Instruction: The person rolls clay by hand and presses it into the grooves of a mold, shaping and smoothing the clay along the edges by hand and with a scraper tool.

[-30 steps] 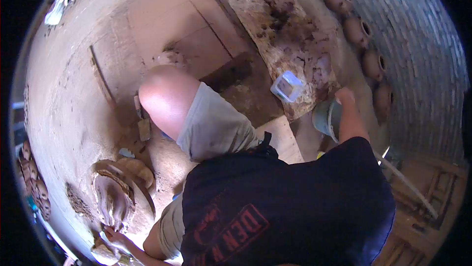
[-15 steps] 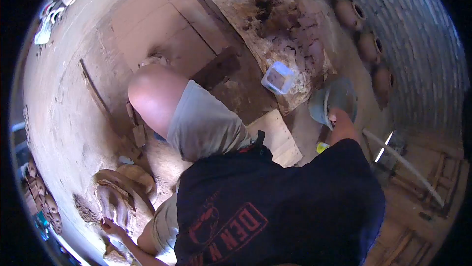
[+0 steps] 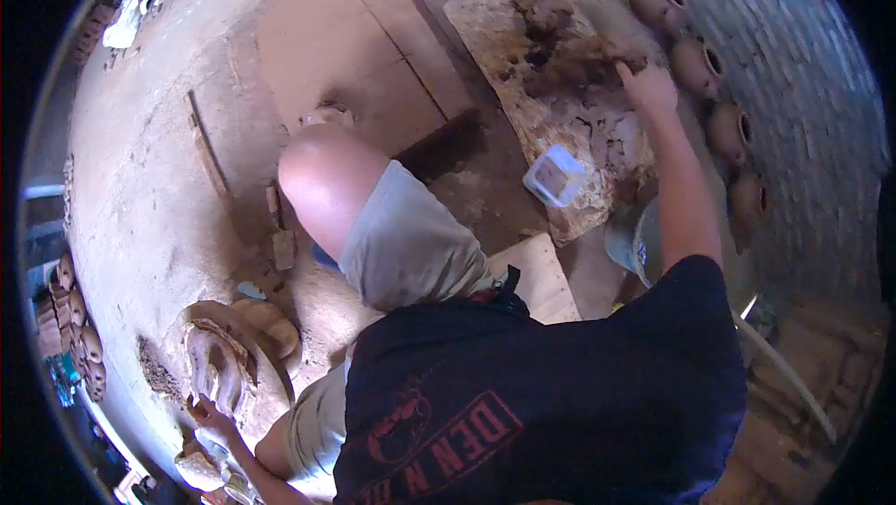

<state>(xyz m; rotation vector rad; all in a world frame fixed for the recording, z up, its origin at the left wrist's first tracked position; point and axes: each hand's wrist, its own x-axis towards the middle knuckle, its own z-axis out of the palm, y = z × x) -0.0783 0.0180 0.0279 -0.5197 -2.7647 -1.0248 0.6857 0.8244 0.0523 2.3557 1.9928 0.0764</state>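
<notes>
My left hand (image 3: 213,419) is at the lower left, its fingers apart at the near edge of a round clay form (image 3: 217,365) with a hollow, ridged middle. Nothing shows in its grasp. At the upper right my right hand (image 3: 647,85) reaches onto a lump of brown wet clay (image 3: 579,66) spread over a pale, stained board (image 3: 485,24). Its forefinger stretches out and touches the clay. A clear square plastic tub (image 3: 556,176) stands on the board's lower part. Beside my right forearm is a grey-green bucket (image 3: 623,242), partly hidden by the arm.
Round clay pots (image 3: 698,68) line the right wall. A flat cardboard sheet (image 3: 359,57) lies ahead of my bent knee. A wooden stick (image 3: 207,146) and a small trowel-like tool (image 3: 284,248) are on the floor at left. A pale panel (image 3: 537,276) lies near my waist.
My right hand has moved from the bucket up to the clay on the board. My left hand stays by the round clay form. The whole view has shifted slightly.
</notes>
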